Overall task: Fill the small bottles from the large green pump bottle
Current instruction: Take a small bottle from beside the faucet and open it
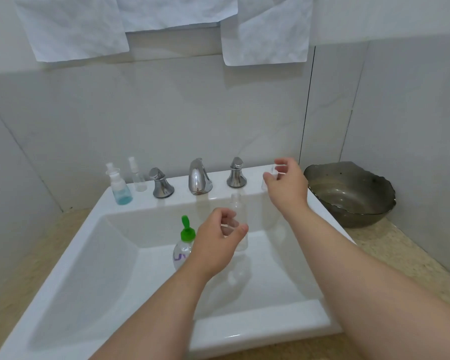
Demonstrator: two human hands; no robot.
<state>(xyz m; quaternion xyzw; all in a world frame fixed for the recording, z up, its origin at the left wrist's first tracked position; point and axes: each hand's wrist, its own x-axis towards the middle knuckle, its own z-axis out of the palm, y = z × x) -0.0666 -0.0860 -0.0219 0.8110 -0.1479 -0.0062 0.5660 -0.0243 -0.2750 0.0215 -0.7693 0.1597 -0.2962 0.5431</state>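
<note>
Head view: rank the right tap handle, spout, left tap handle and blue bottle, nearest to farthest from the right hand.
1. Right tap handle, just left of the right hand.
2. Spout, in the middle.
3. Left tap handle, further left.
4. Blue bottle, at the far left end.

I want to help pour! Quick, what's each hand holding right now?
Left hand: grips the small clear plastic bottle.
Right hand: pinches a small clear plastic piece, maybe a cap.
</note>
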